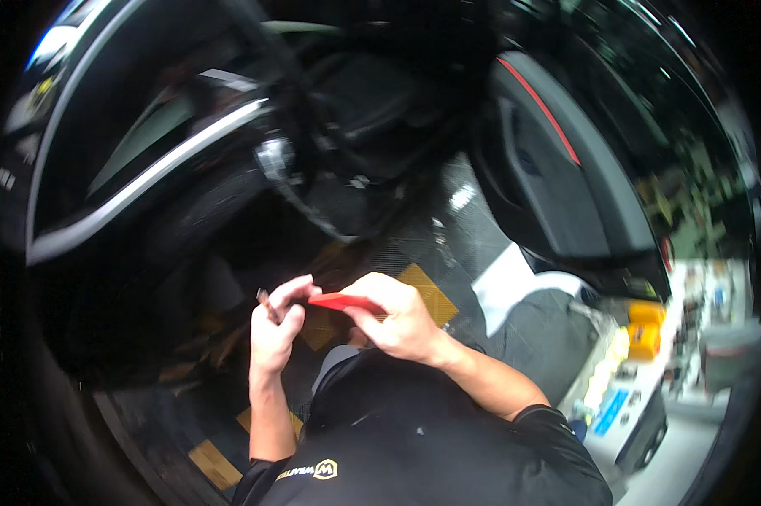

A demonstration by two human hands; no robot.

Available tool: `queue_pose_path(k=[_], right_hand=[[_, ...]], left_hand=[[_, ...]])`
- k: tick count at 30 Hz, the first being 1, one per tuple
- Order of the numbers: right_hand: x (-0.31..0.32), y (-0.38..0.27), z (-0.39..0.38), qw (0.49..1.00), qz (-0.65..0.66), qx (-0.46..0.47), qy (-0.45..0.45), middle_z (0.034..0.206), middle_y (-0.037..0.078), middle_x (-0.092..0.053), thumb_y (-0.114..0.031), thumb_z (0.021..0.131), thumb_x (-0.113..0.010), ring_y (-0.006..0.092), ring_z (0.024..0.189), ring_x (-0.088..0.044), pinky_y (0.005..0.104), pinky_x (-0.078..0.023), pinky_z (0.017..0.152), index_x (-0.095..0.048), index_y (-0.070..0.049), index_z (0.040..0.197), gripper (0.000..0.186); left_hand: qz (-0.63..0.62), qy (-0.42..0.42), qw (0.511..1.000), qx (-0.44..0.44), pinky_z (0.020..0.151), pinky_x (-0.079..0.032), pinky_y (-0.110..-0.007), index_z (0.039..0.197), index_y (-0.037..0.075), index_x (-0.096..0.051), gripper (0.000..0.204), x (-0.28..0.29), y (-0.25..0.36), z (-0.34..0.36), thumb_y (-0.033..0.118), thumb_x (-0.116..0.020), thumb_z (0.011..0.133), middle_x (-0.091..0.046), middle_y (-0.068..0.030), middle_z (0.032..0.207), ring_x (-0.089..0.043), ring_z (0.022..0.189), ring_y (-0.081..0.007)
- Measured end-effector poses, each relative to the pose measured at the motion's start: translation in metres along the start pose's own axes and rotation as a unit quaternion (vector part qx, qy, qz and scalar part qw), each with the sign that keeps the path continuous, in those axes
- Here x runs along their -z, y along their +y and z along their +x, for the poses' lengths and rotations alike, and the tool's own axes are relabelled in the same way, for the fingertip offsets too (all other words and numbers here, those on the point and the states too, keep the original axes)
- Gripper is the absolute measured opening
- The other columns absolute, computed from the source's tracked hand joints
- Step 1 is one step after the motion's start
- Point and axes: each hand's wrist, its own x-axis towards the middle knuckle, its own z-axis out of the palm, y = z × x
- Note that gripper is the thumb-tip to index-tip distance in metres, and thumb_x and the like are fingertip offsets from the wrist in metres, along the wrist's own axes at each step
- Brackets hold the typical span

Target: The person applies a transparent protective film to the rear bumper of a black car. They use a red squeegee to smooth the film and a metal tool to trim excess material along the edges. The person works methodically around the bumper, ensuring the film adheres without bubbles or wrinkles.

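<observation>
In front of my chest, my right hand (395, 316) pinches a flat red squeegee (337, 300) between thumb and fingers. Its narrow end points left, toward my left hand (277, 327), and comes close to those fingertips; whether they touch I cannot tell. The left fingers are curled around a slim, dark, pen-like tool (267, 305) whose tip sticks out at the upper left. Its exact kind is blurred. Ahead of both hands is a black car body (203, 202) with a bright trim strip (148, 190).
An open car door (558, 185) with a red stripe stands at the right, beyond a dark seat area (372, 93). White sheet material (503, 287) lies near a dark rounded object (541, 333). A cart (629, 413) at the right carries yellow-orange containers (644, 331). Dark floor tiles include yellow ones (431, 291).
</observation>
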Motion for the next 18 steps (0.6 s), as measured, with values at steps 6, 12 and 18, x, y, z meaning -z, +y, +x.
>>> queue_pose_path(k=[6, 12, 18], right_hand=[[0.095, 0.015, -0.102, 0.988, 0.015, -0.151, 0.038, 0.098, 0.012, -0.069, -0.014, 0.091, -0.077, 0.0176, 0.087, -0.068, 0.0338, -0.055, 0.077, -0.069, 0.0, 0.109, 0.024], [0.385, 0.044, -0.243, 0.54, -0.45, -0.039, 0.71, 0.107, 0.013, -0.054, 0.01, 0.084, -0.053, 0.0232, 0.09, -0.057, 0.0391, -0.052, 0.086, -0.048, -0.001, 0.121, 0.039], [0.529, 0.053, -0.344, 0.542, -0.638, -0.123, 0.532, 0.121, 0.021, -0.066, 0.005, 0.071, -0.058, 0.0389, 0.121, -0.058, 0.0468, -0.044, 0.108, -0.062, 0.0, 0.123, 0.052]], left_hand=[[0.045, -0.07, 0.992, 0.097, 0.073, -0.048, -0.023, 0.112, -0.002, -0.068, 0.021, -0.111, -0.035, -0.012, 0.011, -0.074, 0.096, -0.069, -0.0012, 0.094, -0.06, 0.078, -0.0063], [-0.013, -0.052, 0.992, 0.114, 0.058, -0.039, -0.021, 0.112, 0.002, -0.066, 0.021, -0.127, -0.058, -0.049, 0.016, -0.073, 0.098, -0.066, 0.0019, 0.086, -0.052, 0.065, -0.0035], [0.044, -0.038, 0.993, 0.106, 0.051, -0.028, -0.018, 0.108, 0.007, -0.067, 0.016, -0.114, -0.057, -0.061, 0.018, -0.073, 0.098, -0.061, 0.0076, 0.081, -0.041, 0.058, 0.0013]])
